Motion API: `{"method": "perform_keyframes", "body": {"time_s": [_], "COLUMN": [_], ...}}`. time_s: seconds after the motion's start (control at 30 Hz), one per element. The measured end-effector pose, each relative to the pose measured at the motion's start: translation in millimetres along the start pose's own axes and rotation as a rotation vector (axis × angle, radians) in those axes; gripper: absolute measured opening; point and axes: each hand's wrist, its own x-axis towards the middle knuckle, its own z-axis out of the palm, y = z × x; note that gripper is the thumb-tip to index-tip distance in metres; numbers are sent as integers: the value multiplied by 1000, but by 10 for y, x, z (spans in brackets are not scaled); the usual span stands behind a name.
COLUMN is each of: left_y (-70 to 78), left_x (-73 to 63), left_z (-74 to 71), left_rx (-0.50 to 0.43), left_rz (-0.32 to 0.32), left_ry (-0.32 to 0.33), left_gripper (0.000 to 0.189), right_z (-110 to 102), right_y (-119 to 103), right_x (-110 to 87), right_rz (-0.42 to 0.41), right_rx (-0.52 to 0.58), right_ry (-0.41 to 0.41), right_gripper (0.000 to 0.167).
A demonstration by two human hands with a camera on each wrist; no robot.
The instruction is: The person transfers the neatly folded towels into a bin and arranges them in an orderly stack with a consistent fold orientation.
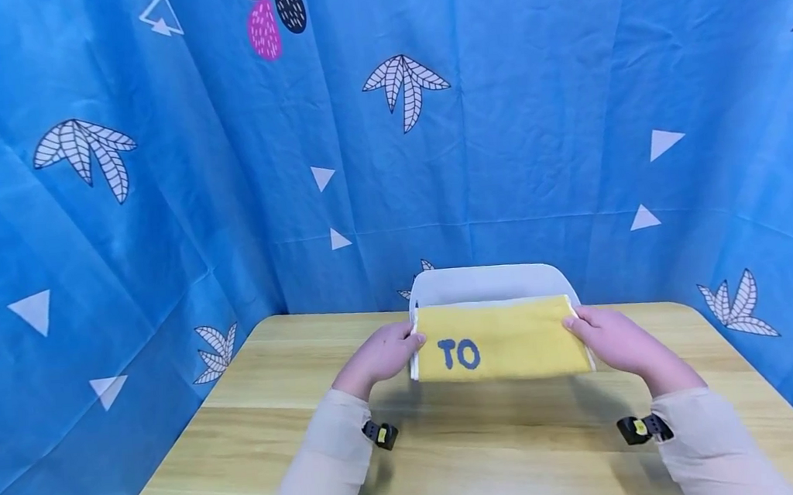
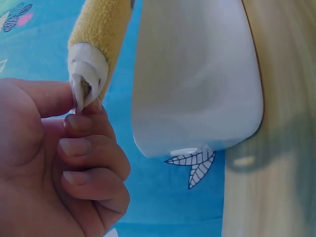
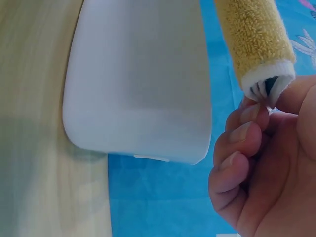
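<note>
A folded yellow towel [image 1: 515,339] with white edges and the grey letters "TO" is stretched level between both hands. My left hand [image 1: 385,351] pinches its left end between thumb and fingers; the left wrist view shows the white hem of the towel [image 2: 89,69] at the fingertips. At the other end, my right hand [image 1: 609,337] pinches the white-edged corner, and the layered end of the towel [image 3: 266,81] shows in the right wrist view. Just behind and below the towel stands a white plastic bin [image 1: 490,280], partly hidden by it.
The bin rests on a light wooden table [image 1: 497,457] toward its far edge. Blue patterned curtains [image 1: 541,127] hang behind the table and along its sides. Each sleeve carries a small black wrist camera [image 1: 386,435].
</note>
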Motion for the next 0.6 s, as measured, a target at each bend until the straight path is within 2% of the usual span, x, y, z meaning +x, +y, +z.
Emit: {"method": "perform_keyframes", "body": {"time_s": [0.13, 0.3, 0.47, 0.6], "left_y": [53, 107, 145, 168], "left_x": [178, 415, 589, 692], "left_z": [-86, -161, -192, -208], "left_rx": [78, 115, 116, 68], "left_rz": [-11, -26, -70, -109], "left_ry": [-13, -12, 3, 22], "left_gripper": [28, 27, 28, 29], "right_z": [-60, -139, -225, -263], "right_y": [35, 71, 83, 77], "right_x": [150, 342, 504, 632], "right_rz": [20, 41, 52, 55], "right_rx": [-4, -32, -75, -108], "right_ry": [-17, -36, -54, -63], "right_gripper": [40, 43, 46, 44]}}
